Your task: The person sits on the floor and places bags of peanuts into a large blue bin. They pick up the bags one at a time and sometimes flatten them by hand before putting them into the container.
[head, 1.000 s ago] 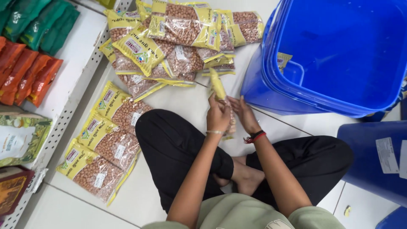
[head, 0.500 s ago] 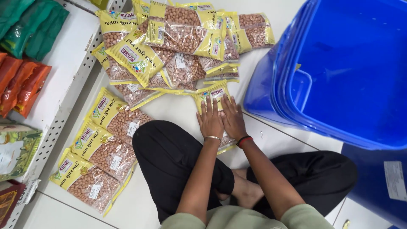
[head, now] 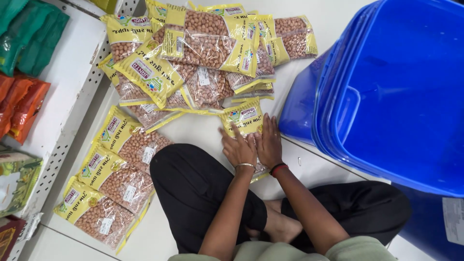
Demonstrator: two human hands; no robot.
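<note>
Hands are laid flat, side by side, fingers spread, on one peanut packet (head: pixel 244 121) that lies on the floor; the left hand (head: pixel 239 147) and right hand (head: pixel 269 143) are pressed palm-down on it, touching at the thumbs; nothing is pinched; a heap of packets (head: pixel 203 53) is piled just beyond the fingertips; three packets (head: pixel 113 179) are laid in a row off the left hand, beside a white shelf (head: pixel 63 101); a blue bin (head: pixel 391 92) stands close by the right hand.
</note>
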